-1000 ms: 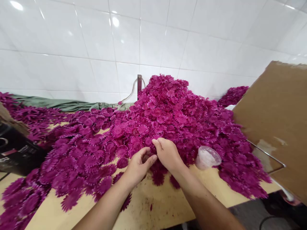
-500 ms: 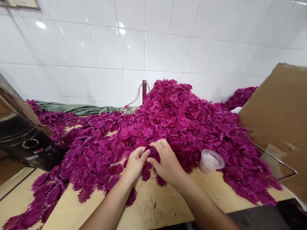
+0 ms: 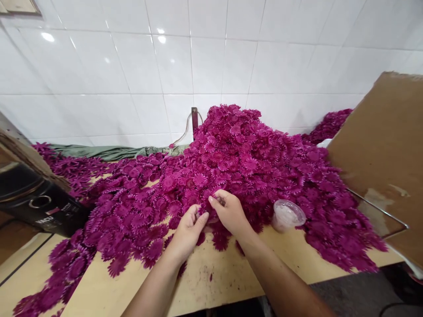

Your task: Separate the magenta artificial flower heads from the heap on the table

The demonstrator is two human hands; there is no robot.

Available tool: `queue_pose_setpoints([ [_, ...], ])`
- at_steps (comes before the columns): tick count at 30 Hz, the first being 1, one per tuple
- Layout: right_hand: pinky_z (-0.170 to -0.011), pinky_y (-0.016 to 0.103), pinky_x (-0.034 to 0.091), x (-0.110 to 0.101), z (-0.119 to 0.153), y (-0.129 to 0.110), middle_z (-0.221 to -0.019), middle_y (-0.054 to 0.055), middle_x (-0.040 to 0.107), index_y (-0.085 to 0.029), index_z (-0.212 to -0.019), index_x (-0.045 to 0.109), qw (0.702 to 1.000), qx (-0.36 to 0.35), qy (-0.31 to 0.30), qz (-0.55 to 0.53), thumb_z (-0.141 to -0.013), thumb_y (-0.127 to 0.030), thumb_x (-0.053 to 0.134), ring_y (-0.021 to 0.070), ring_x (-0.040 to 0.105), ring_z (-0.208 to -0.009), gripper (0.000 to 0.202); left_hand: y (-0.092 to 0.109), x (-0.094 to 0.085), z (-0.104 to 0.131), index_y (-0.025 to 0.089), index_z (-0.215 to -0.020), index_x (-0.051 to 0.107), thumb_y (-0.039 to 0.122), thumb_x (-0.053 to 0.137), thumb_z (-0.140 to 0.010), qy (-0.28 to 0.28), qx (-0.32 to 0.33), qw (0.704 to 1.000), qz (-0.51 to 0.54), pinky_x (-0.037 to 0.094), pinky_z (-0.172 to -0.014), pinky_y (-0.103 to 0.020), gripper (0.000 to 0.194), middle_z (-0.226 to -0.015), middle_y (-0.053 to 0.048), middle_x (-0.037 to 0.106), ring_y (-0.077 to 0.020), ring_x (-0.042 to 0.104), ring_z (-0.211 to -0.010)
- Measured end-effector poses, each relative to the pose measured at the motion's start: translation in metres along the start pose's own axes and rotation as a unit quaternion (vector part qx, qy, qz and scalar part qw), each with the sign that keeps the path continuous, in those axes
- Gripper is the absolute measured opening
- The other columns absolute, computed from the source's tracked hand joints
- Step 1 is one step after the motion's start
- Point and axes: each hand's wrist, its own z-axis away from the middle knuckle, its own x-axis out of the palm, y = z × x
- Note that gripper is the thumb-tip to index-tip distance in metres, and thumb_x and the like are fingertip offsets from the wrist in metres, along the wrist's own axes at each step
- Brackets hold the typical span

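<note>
A large heap of magenta flower pieces point(image 3: 231, 149) covers much of the wooden table point(image 3: 224, 281). At the heap's front edge, my left hand point(image 3: 189, 226) and my right hand point(image 3: 228, 210) are close together. Both hands pinch a magenta flower piece point(image 3: 205, 207) between them, partly hidden by the fingers. A small clear plastic cup point(image 3: 288, 215) with whitish contents stands to the right of my right hand, against the flowers.
At the left stands a black container point(image 3: 42, 202) beside a cardboard piece. A large cardboard box point(image 3: 383, 163) with a metal wire rises at the right. Green cloth point(image 3: 99, 152) lies along the white tiled wall point(image 3: 277, 66).
My right hand's thumb and fingers have closed in together near the flower piece, where they were spread before. The whole view has shifted slightly.
</note>
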Motion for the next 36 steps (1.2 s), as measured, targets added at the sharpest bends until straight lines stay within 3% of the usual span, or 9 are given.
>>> queue_pose_setpoints([
  [4,-0.051,0.024,0.041,-0.002,-0.018,0.012,-0.054,-0.003,0.047,-0.020,-0.064,0.046,0.997,0.030,0.063,-0.041,-0.077,-0.033,0.042,0.0116,0.047,-0.050,0.019,0.002,-0.001,0.005,0.018,-0.077,0.053,0.040,0.065,-0.063,0.010,-0.026,0.999,0.029,0.042,-0.051,-0.023,0.029,-0.059,0.002,0.060,-0.0124,0.056,-0.052],
  [7,-0.062,0.032,0.047,-0.008,-0.027,0.017,-0.078,0.007,0.059,-0.014,-0.091,0.053,0.994,0.051,0.094,-0.034,-0.077,-0.028,0.042,0.0159,0.056,-0.062,0.022,0.000,-0.006,0.006,0.017,-0.072,0.052,0.042,0.064,-0.062,0.025,-0.049,0.998,0.024,0.038,-0.046,-0.022,0.030,-0.052,0.003,0.058,-0.0117,0.054,-0.045],
  [9,-0.076,0.040,0.046,-0.012,-0.024,0.014,-0.102,0.015,0.057,-0.012,-0.109,0.049,0.995,0.033,0.095,-0.003,-0.073,-0.025,0.048,0.0214,0.058,-0.082,0.038,-0.001,-0.009,0.006,0.016,-0.068,0.052,0.044,0.063,-0.062,0.028,-0.060,0.998,0.018,0.037,-0.045,-0.022,0.030,-0.048,0.003,0.056,-0.0112,0.051,-0.043],
  [12,-0.094,0.046,0.035,-0.011,-0.006,0.001,-0.124,0.016,0.045,-0.017,-0.117,0.049,0.993,-0.047,0.081,0.066,-0.073,-0.027,0.053,0.0272,0.044,-0.113,0.045,-0.002,-0.011,0.005,0.017,-0.064,0.052,0.043,0.063,-0.063,0.045,-0.028,0.999,0.012,0.039,-0.048,-0.022,0.029,-0.049,0.004,0.053,-0.0100,0.049,-0.047],
  [15,-0.094,0.044,0.036,-0.004,0.015,-0.011,-0.115,0.012,0.054,-0.020,-0.108,0.057,0.995,-0.082,0.005,0.064,-0.074,-0.031,0.056,0.0254,0.047,-0.111,0.036,-0.003,-0.009,0.004,0.018,-0.059,0.049,0.043,0.063,-0.062,0.050,0.007,0.999,-0.007,0.036,-0.045,-0.020,0.029,-0.047,0.006,0.049,-0.0078,0.044,-0.044],
  [24,-0.068,0.029,0.050,0.014,0.023,-0.006,-0.083,0.003,0.065,-0.017,-0.094,0.056,0.977,0.028,-0.152,-0.150,-0.067,-0.014,0.054,0.0143,0.062,-0.071,0.027,-0.006,-0.008,-0.002,0.018,-0.051,0.042,0.056,0.059,-0.062,0.077,-0.022,0.997,-0.002,0.025,-0.037,-0.018,0.042,-0.036,0.009,0.038,-0.0050,0.032,-0.034],
  [28,-0.066,0.029,0.050,0.013,0.022,-0.008,-0.080,0.004,0.066,-0.016,-0.089,0.055,0.984,0.030,-0.121,-0.125,-0.069,-0.018,0.054,0.0151,0.062,-0.070,0.020,0.001,-0.008,0.001,0.017,-0.055,0.047,0.059,0.056,-0.062,0.057,-0.027,0.998,0.009,0.032,-0.043,-0.020,0.044,-0.042,0.007,0.045,-0.0073,0.039,-0.041],
  [32,-0.076,0.031,0.045,0.011,0.024,-0.009,-0.089,0.006,0.067,-0.019,-0.089,0.059,0.997,-0.023,-0.038,0.056,-0.074,-0.015,0.049,0.0186,0.062,-0.083,0.018,0.002,-0.007,0.008,0.016,-0.064,0.051,0.053,0.060,-0.063,0.018,-0.016,1.000,-0.005,0.037,-0.052,-0.021,0.038,-0.056,0.004,0.049,-0.0095,0.045,-0.054],
  [36,-0.068,0.029,0.043,0.016,0.025,-0.011,-0.081,0.011,0.069,-0.017,-0.082,0.062,0.973,-0.024,-0.016,0.231,-0.085,-0.021,0.038,0.0211,0.063,-0.076,0.025,-0.009,-0.007,0.014,0.017,-0.062,0.047,0.044,0.061,-0.066,0.020,-0.006,0.999,-0.026,0.034,-0.051,-0.021,0.030,-0.055,0.006,0.042,-0.0080,0.040,-0.052],
])
